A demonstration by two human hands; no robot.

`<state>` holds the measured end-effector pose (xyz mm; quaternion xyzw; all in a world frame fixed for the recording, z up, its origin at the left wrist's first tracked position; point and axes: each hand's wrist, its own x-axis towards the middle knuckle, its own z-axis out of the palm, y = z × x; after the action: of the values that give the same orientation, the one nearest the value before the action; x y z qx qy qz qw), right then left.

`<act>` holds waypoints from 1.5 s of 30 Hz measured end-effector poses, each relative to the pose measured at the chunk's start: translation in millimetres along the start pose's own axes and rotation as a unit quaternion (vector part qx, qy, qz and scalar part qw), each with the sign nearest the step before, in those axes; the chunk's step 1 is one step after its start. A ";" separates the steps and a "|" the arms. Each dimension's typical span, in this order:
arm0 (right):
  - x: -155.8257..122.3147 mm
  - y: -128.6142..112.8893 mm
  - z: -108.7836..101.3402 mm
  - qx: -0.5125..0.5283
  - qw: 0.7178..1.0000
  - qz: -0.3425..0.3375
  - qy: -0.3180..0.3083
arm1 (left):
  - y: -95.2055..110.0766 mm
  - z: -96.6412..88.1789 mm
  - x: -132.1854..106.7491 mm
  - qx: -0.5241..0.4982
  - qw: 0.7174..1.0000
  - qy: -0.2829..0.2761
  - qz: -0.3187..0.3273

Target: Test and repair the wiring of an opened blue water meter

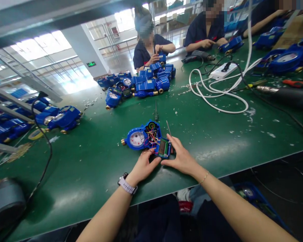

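Note:
A blue water meter [135, 138] lies on the green table with its housing open and coloured wires showing. Those wires run to a blue display cover [163, 148] with a green circuit board and small screen. My left hand [144, 165] is closed at the meter's near edge, its fingertips partly hidden by the cover. Around the cover's right side curve the fingers and thumb of my right hand [183, 157]. A thin metal shaft [168, 127] sticks out beyond that hand; what it belongs to is mostly hidden. Just beyond the meter lies a small screwdriver [156, 116].
Piled blue meters [144, 82] stand across the table, with more on the left [59, 117]. A white power strip [223, 70] and looped cable [217, 110] lie at the right, near a heat gun [285, 95]. Several co-workers sit opposite. A dark cable [49, 158] hangs at left.

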<state>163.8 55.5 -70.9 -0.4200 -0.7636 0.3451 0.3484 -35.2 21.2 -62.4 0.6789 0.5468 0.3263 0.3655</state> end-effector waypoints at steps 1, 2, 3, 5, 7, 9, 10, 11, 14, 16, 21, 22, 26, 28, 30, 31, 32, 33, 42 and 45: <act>1.0 -1.7 1.2 0.010 1.000 -0.003 0.000 | 0.5 -0.7 -0.7 -0.010 1.000 -0.006 0.001; 1.2 -3.7 1.7 0.019 1.000 -0.004 0.002 | 1.1 -1.4 -1.6 -0.019 1.000 -0.011 -0.001; 0.4 -5.9 1.6 0.027 1.000 -0.003 0.004 | 1.7 -2.0 -2.6 -0.026 1.000 -0.016 -0.004; -3.4 -10.8 -0.4 0.039 0.999 0.007 0.005 | 3.2 -2.8 -4.8 -0.041 0.999 -0.028 -0.012; -8.8 -15.6 -3.6 0.048 0.999 0.019 0.005 | 5.1 -3.0 -6.8 -0.062 0.997 -0.041 -0.015; -14.0 -19.8 -6.1 0.052 0.998 0.030 0.007 | 7.1 -2.6 -8.1 -0.084 0.995 -0.050 -0.012; -16.0 -21.5 -6.8 0.053 0.998 0.034 0.010 | 8.0 -2.4 -8.5 -0.096 0.994 -0.053 -0.011; -17.7 -23.0 -7.1 0.053 0.998 0.037 0.013 | 8.8 -2.1 -8.8 -0.108 0.993 -0.056 -0.014; -20.8 -26.7 -6.2 0.051 0.998 0.046 0.016 | 11.9 -2.1 -9.3 -0.148 0.986 -0.067 -0.026; -23.1 -29.3 -5.4 0.051 0.997 0.050 0.015 | 14.9 -3.4 -10.1 -0.168 0.982 -0.079 -0.028; -38.9 -35.6 -6.7 0.056 0.997 0.046 0.003 | 23.4 -8.1 -17.1 -0.139 0.980 -0.140 -0.021; -43.6 -36.2 -7.6 0.057 0.997 0.043 -0.002 | 25.0 -8.4 -19.2 -0.124 0.981 -0.150 -0.011; -59.9 -35.8 -12.8 0.059 0.998 0.032 -0.020 | 31.6 -8.5 -26.9 -0.083 0.980 -0.177 0.049; -63.9 -34.7 -15.7 0.060 0.998 0.026 -0.025 | 34.4 -9.1 -28.9 -0.068 0.976 -0.195 0.077; -65.2 -33.9 -18.2 0.061 0.997 0.021 -0.029 | 35.7 -10.5 -29.6 -0.050 0.971 -0.213 0.094; -65.1 -33.7 -19.2 0.062 0.997 0.019 -0.029 | 35.8 -11.3 -29.7 -0.042 0.969 -0.221 0.099; -64.7 -33.6 -20.0 0.064 0.997 0.017 -0.030 | 35.3 -12.1 -29.6 -0.036 0.968 -0.228 0.101; -64.2 -33.7 -20.5 0.066 0.997 0.016 -0.030 | 34.6 -12.8 -29.5 -0.032 0.967 -0.230 0.100; -65.5 -39.4 -17.1 0.113 0.992 0.023 -0.047 | 17.9 -8.8 -35.2 -0.007 0.981 -0.189 0.042; -66.1 -42.1 -15.3 0.132 0.989 0.035 -0.050 | 13.9 -6.4 -37.5 -0.060 0.978 -0.199 0.019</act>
<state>186.3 -16.4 -44.5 -0.3789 -0.7127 0.4752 0.3504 -40.7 -16.6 -48.8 0.7176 0.4295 0.2236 0.5006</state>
